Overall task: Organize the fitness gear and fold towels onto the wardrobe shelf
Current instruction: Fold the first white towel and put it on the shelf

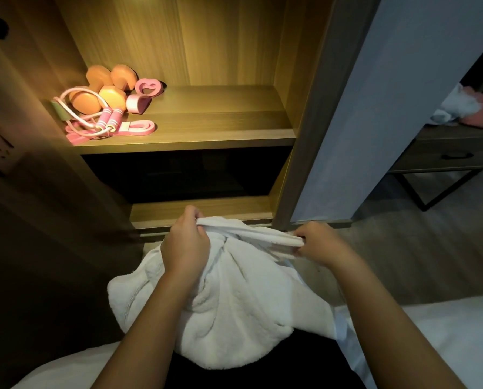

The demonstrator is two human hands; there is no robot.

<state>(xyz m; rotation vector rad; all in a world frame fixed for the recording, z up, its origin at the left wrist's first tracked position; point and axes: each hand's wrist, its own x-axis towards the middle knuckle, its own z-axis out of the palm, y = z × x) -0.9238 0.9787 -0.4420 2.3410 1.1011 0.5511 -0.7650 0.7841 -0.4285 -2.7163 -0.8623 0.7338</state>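
A white towel (234,304) hangs bunched in front of me, below the wardrobe. My left hand (185,242) grips its top edge at the left. My right hand (320,244) pinches the same edge at the right, and the hem is stretched between them. On the lit wooden wardrobe shelf (206,127), at its left end, lie orange dumbbells (105,91), a pink jump rope (105,122), a pink resistance band (139,127) and a pink heart-shaped ring (149,87).
The open wardrobe door (389,94) stands at the right. Behind it, a dark desk (453,153) carries white and pink cloths (467,108). Below the shelf is a dark compartment (184,175). White bedding (445,341) lies at the bottom edge.
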